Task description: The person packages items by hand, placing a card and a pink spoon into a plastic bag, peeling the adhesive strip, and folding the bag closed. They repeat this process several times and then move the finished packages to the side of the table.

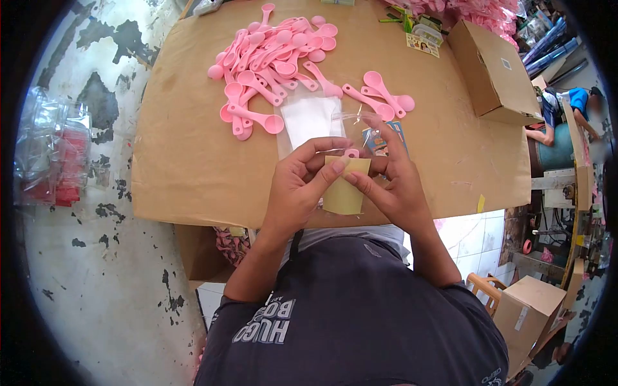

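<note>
Clear bags, some with red parts, are seen beyond the left edge of the table [174, 161]; no writing on the bags [48, 148] can be made out. On the dark shirt [360, 309], inverted lettering is read as "HUGO" and "BOS", the remainder being lost in a fold. A heap of pink spoons [277, 51] is spread toward the far edge, left of centre. White sheets [312, 119] are laid between heap and hands. Near the middle of the near edge, a yellowish card [347, 196] is pinched by the left hand [308, 172] and the right hand [394, 183], both narrowed. A pink handle end [351, 153] is seen above the card; the rest is hidden. Clear film [351, 117] is seen at the right fingers. Blue printed cards [394, 136] are partly covered by the right hand; their print cannot be read. Loose spoons [386, 96] are grouped farther back. The far right corner is occupied by a carton [496, 77] bearing a small white label [506, 64], illegible.
</note>
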`<state>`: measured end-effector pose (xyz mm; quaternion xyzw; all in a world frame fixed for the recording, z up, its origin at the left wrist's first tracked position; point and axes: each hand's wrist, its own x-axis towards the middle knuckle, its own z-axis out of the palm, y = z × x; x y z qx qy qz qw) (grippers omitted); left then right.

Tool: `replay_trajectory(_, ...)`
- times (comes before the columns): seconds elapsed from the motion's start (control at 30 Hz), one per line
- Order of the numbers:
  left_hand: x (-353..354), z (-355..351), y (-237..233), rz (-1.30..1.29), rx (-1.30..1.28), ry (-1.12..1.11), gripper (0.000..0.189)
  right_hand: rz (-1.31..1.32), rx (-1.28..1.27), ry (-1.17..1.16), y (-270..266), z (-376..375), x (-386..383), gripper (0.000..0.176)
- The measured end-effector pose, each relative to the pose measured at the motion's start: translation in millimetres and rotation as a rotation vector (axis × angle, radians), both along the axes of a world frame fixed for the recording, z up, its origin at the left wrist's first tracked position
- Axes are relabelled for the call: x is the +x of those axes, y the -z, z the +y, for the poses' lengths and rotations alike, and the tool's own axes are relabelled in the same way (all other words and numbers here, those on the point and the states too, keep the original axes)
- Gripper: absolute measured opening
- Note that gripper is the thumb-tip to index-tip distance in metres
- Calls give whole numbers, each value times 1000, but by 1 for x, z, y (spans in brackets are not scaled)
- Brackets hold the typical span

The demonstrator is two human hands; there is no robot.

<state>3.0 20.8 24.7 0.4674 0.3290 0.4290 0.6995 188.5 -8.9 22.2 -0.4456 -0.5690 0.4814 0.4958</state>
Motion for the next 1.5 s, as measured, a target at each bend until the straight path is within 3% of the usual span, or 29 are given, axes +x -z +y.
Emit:
replay_trajectory(0.2, 4, -3, 2, 22, 13, -58, 36, -116, 18, -54, -1, 1, 5, 78)
replay_trajectory(0.3, 5, -6, -2, 58, 40, -108, 38, -132, 69, 129, -3, 2, 7, 70)
replay_trajectory(0.37, 7, -7, -4, 89, 59, -131, 40, -440, 476, 374, -2, 7, 14, 55)
replay_trajectory(0.4, 9, -8, -3, 102, 102, -129, 44, -440, 478, 384, -4, 11, 14, 55)
replay_trajectory(0.47, 10, -13, -3, 120, 137, -112, 48, -649, 795, 431, -11, 15, 12, 41)
replay_trajectory(0.57, 12, -16, -7, 354, 263, -60, 57, -709, 812, 464, -15, 19, 6, 33)
replay_trajectory(0.67, 16, -21, -1, 294, 239, -64, 60, -699, 842, 486, -8, 24, 5, 30)
replay_trajectory(0.77, 16, -24, 7, 295, 371, -136, 59, -706, 844, 493, -6, 24, 4, 27)
replay_trajectory(0.9, 10, -26, -7, 427, 387, -44, 58, -721, 842, 456, -8, 26, 3, 27)
replay_trajectory(1.1, 2, -24, -8, 395, 272, 41, 56, -521, 654, 535, -17, 27, 21, 19)
replay_trajectory(1.17, 1, -22, -6, 332, 223, 19, 54, 59, 495, 603, -15, 33, 33, 13)
replay_trajectory(1.2, 0, -21, -3, 250, 185, -32, 50, 61, 494, 600, -16, 32, 37, 13)
replay_trajectory(1.27, -1, -21, -2, 168, 147, -84, 46, 421, 447, 520, -21, 28, 46, 13)
replay_trajectory(1.3, -2, -20, -4, 120, 104, -117, 38, 421, 447, 518, -17, 24, 53, 13)
replay_trajectory(1.4, -3, -17, -2, 41, 89, -157, 27, 494, 380, 208, 6, 7, 58, 10)
replay_trajectory(1.47, -1, -14, 2, 14, 114, -156, 22, 251, 160, 87, 15, -4, 48, 13)
replay_trajectory(1.5, 1, -13, 3, 8, 161, -174, 20, 163, 184, 130, 14, -4, 27, 13)
